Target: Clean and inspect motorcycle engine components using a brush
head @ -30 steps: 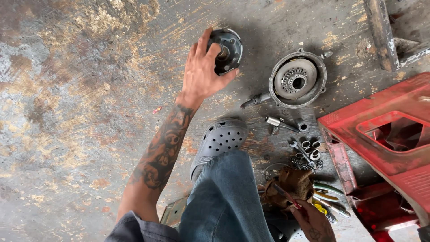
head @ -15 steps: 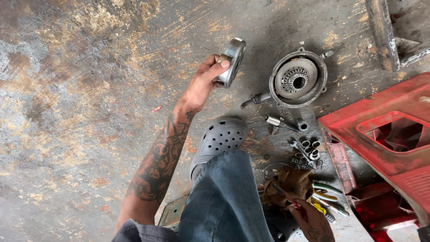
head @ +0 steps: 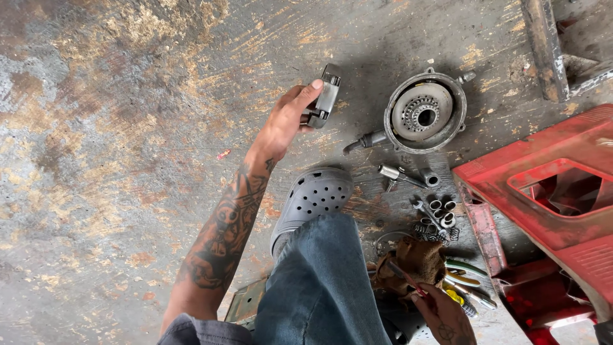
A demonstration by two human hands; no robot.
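My left hand (head: pixel 288 121) grips a round dark metal part (head: pixel 325 97), lifted off the stained concrete floor and turned on edge. To its right a round metal housing (head: pixel 424 113) with a toothed hub lies flat on the floor. Low in the view my right hand (head: pixel 444 313) holds a thin tool together with a brown rag (head: pixel 414 262) near my knee. My grey perforated clog (head: pixel 311 201) and blue jeans leg (head: pixel 322 287) sit between the two hands.
Small sockets, springs and a bolt (head: pixel 435 214) lie scattered right of the clog. Pliers and screwdrivers (head: pixel 469 284) lie by the rag. A red plastic panel (head: pixel 549 204) fills the right side. A metal frame leg (head: pixel 546 48) stands at top right.
My left hand went from resting flat on the round part on the floor to gripping it, lifting it and turning it on edge. My right hand has barely moved.
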